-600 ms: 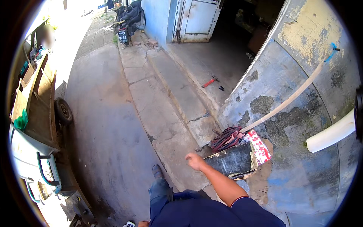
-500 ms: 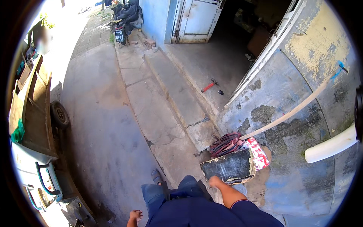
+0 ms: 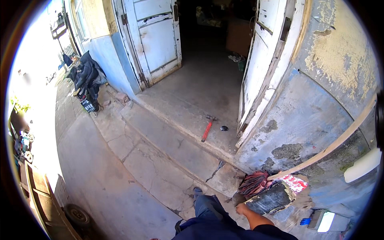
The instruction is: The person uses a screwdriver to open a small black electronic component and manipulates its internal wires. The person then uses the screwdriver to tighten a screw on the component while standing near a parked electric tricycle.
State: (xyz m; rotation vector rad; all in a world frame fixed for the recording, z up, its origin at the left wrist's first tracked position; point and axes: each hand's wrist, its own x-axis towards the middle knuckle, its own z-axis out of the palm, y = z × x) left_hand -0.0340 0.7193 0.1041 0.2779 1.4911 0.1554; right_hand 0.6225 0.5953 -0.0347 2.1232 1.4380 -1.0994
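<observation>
My right hand (image 3: 241,208) hangs loosely closed in front of me, and I see nothing in it. In the picture it overlaps the left end of a worn black panel or shallow box (image 3: 269,200), but whether they touch I cannot tell. Behind that lies a bundle of dark red cord or strips (image 3: 254,184), beside a red and white carton (image 3: 295,183). My left hand is outside the view. On the doorway floor ahead rest a red-handled hammer (image 3: 207,131) and a small dark object (image 3: 224,128).
Double white doors (image 3: 158,44) stand open above a cracked concrete step (image 3: 176,140). A long wooden pole (image 3: 332,146) leans by the peeling wall. To the left are a wooden cart (image 3: 40,200) with a wheel (image 3: 77,215) and a covered scooter (image 3: 86,76). A blue glove (image 3: 305,221) lies lower right.
My view has turned right and toward the doorway, so the doors and hammer appear more squarely ahead. My left hand has left the view. My right hand stays near the black panel.
</observation>
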